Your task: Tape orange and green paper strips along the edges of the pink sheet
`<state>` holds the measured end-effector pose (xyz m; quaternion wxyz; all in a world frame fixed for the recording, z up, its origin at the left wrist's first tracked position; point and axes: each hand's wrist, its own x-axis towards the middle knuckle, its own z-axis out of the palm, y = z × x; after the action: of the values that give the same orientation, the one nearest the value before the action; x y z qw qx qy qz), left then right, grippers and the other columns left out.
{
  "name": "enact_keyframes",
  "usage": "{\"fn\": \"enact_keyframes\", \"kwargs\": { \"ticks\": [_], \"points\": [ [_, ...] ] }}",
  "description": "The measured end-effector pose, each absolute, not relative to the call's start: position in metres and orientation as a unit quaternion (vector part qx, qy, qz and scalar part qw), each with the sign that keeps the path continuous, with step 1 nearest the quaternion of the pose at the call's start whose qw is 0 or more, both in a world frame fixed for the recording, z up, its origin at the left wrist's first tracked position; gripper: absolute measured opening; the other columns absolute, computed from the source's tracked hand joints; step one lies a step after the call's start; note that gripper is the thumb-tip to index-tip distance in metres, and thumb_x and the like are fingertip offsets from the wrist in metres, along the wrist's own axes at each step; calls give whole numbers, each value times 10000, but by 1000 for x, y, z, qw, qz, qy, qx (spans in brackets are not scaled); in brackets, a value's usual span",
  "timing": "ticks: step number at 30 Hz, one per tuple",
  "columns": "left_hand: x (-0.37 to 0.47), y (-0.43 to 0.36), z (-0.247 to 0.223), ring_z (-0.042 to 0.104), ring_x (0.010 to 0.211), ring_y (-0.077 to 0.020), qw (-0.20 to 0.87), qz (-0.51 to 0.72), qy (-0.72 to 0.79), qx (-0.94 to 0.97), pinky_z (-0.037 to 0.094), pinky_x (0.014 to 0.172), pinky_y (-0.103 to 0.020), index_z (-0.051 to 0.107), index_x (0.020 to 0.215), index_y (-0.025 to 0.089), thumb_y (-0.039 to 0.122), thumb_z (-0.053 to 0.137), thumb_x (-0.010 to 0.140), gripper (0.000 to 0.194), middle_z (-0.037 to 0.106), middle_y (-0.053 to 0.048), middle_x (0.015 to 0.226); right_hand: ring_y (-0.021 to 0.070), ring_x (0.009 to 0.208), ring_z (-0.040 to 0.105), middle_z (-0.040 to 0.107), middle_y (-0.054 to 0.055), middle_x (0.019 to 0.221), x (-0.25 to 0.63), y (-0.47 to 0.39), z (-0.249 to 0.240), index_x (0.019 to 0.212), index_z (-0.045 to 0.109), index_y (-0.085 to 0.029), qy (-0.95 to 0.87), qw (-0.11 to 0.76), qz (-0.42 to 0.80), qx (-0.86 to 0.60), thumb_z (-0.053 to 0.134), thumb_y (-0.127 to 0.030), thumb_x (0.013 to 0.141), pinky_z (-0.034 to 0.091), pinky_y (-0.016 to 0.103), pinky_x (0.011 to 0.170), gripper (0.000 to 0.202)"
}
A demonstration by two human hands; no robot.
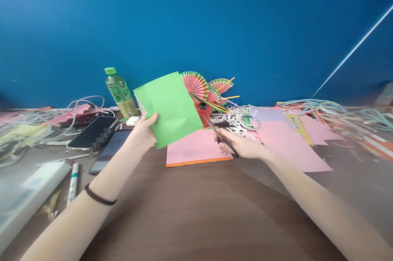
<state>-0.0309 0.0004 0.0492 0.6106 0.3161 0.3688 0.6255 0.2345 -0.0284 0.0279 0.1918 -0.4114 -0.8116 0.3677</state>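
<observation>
My left hand (144, 132) grips the lower left edge of a green paper sheet (173, 109), thumb on its front, and holds it tilted above the table. In my right hand (236, 142) are dark-handled scissors (225, 142), their blades pointing up and left by the sheet's lower right corner. Whether the blades touch the paper I cannot tell. Beneath lies a pink sheet (196, 152) with an orange strip along its front edge. Behind the green sheet stand pleated pink and green paper fans (195, 85) and a red object (203, 113), partly hidden.
A green-capped bottle (121, 95) stands at the back left, near two phones (95, 132) and a white case (133, 121). A marker (73, 183) lies at left. White paper strips, a tape roll (250, 121) and pink sheets (288, 144) lie at right.
</observation>
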Motion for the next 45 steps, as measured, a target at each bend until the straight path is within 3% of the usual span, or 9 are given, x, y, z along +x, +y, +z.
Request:
{"fn": "enact_keyframes", "kwargs": {
  "ticks": [9,21,38,45],
  "points": [
    [-25,-2,47,648,851,-182,637,627,345,288,497,861,-324,598,1002,157,74,451,813,254,704,-27,790,109,643,380,388,-1,798,213,-41,16,918,426,-200,-808,231,353,-412,523,-379,769,361,246,580,252],
    [-22,-4,42,645,860,-188,638,622,342,297,510,832,-341,576,1052,196,85,497,796,290,676,-46,958,102,590,332,359,-29,718,213,-40,6,929,408,-215,-794,286,351,-407,483,-383,799,329,245,567,225],
    [-19,-5,42,653,810,-166,640,622,338,298,504,838,-343,596,984,183,73,464,809,245,691,-23,869,100,596,328,343,-28,721,213,-40,5,919,408,-210,-785,293,364,-406,491,-409,794,346,246,573,249],
    [-20,-5,40,643,862,-174,643,617,336,306,504,839,-333,581,1027,198,86,468,809,270,683,-31,926,98,593,327,350,-26,727,213,-38,3,921,403,-213,-784,296,364,-406,487,-405,795,347,249,568,244]
  ]
}}
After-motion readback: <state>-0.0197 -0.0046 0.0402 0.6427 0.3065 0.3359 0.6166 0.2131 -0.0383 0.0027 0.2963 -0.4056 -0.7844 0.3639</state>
